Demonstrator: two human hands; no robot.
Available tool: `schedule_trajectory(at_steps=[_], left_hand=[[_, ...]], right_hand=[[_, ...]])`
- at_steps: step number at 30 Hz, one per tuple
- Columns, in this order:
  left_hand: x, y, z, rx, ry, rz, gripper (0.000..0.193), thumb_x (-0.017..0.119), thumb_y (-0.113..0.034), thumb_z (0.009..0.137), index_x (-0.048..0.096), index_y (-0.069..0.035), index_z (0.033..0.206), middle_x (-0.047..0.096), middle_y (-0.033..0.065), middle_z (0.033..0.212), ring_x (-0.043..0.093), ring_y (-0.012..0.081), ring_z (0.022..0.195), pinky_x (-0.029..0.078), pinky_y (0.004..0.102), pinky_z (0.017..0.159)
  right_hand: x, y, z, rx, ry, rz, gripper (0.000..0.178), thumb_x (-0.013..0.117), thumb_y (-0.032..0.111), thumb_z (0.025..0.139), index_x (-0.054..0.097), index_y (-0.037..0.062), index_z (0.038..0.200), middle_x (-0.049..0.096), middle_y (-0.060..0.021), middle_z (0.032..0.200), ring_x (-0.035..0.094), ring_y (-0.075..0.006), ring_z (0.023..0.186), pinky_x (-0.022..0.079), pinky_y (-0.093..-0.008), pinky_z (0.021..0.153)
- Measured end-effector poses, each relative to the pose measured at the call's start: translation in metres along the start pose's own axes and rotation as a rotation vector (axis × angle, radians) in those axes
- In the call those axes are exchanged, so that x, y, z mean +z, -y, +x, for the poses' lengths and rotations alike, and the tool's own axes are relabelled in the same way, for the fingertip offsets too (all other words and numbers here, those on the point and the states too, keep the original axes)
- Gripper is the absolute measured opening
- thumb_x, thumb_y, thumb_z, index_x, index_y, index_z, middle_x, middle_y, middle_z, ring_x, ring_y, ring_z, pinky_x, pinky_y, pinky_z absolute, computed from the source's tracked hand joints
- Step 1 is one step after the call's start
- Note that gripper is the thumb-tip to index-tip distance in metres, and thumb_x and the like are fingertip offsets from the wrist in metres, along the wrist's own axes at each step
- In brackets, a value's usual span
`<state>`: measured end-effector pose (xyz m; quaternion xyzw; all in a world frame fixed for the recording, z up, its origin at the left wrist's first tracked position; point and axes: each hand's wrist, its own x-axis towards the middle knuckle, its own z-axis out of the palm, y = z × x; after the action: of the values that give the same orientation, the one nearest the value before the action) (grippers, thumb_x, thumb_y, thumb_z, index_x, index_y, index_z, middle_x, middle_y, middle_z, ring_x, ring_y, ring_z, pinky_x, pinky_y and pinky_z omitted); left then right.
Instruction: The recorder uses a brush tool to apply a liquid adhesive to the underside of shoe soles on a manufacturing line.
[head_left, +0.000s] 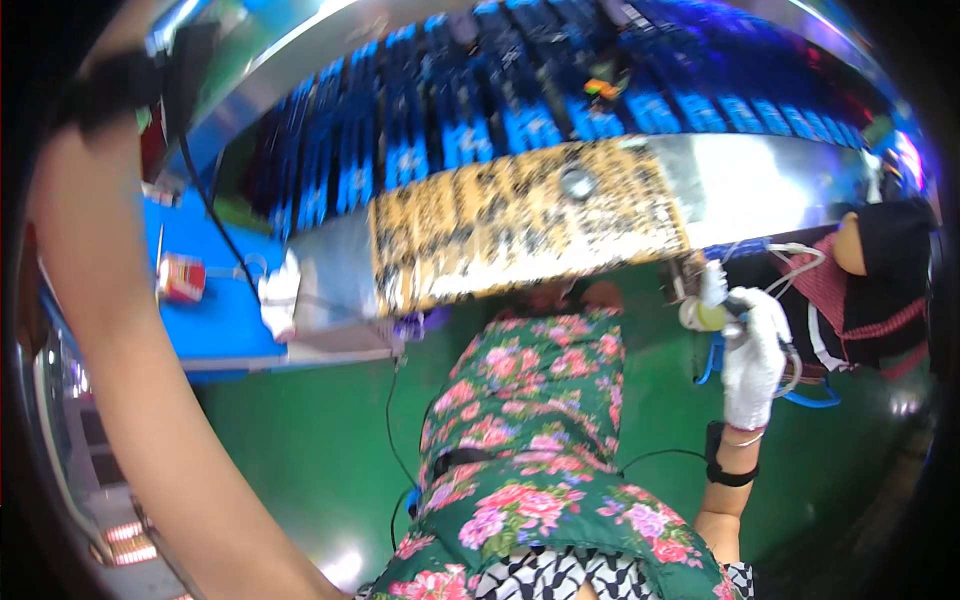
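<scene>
My left arm [130, 330] reaches up along the left side, a black band at its wrist. Beyond the band, the hand [125, 28] is blurred and partly cut off, so its fingers cannot be read. In a white glove, my right hand [755, 355] is closed at the right, beside the metal ledge. Its fingers wrap round something blurred with a dark part, close to a pale yellow round piece [708, 317]. Ahead of me, a tan, black-speckled mat [520, 225] lies on the ledge, a round metallic piece [577, 184] on it.
Behind the ledge [750, 180] runs a curved row of dark slats with blue ends [465, 140]. White crumpled cloth or a glove [281, 297] and a red box [181, 278] are at the left, near a hanging black cable [205, 200]. Another person [885, 285] is at the right.
</scene>
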<state>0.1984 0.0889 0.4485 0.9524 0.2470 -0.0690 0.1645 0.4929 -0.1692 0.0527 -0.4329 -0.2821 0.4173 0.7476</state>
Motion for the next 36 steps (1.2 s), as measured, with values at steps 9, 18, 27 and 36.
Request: schedule_trajectory(at_steps=[9,18,27,36], left_hand=[[0.086,0.086,0.144,0.068,-0.445,-0.418,0.044,0.07,-0.026,0.096,0.064,-0.009,0.136,0.068,0.0055,0.119,0.063,0.0128,0.107,0.052,0.0288,0.093],[0.114,0.101,0.355,0.091,-1.06,-0.222,0.043,0.069,-0.017,0.083,0.066,-0.002,0.123,0.069,0.0138,0.097,0.067,0.0277,0.092,0.054,0.0413,0.085],[0.067,0.106,0.346,-0.361,-1.119,0.041,0.01,0.065,-0.018,0.077,0.067,-0.01,0.083,0.071,0.0151,0.077,0.071,0.0371,0.079,0.055,0.0491,0.077],[0.058,0.113,0.398,-0.484,-1.022,0.233,0.023,0.063,-0.021,0.081,0.075,-0.002,0.086,0.075,0.019,0.083,0.074,0.0373,0.083,0.058,0.0477,0.081]], right_hand=[[0.01,-0.013,-0.007,0.099,-0.099,0.134,0.016,0.065,0.008,0.095,0.071,-0.0009,0.107,0.074,-0.0103,0.101,0.071,-0.0172,0.088,0.055,-0.0277,0.071],[0.018,-0.017,0.003,0.091,-0.149,0.264,0.017,0.06,0.0,0.096,0.07,-0.0038,0.108,0.073,-0.0127,0.107,0.071,-0.0179,0.095,0.057,-0.0278,0.076],[0.017,-0.029,0.012,0.158,-0.235,0.316,0.016,0.059,0.0,0.094,0.07,-0.0049,0.105,0.074,-0.0171,0.103,0.071,-0.0211,0.089,0.057,-0.0301,0.076],[0.007,-0.035,0.022,0.149,-0.205,0.287,0.017,0.06,0.0,0.093,0.07,-0.0062,0.106,0.074,-0.0156,0.104,0.071,-0.0209,0.09,0.057,-0.0297,0.079]])
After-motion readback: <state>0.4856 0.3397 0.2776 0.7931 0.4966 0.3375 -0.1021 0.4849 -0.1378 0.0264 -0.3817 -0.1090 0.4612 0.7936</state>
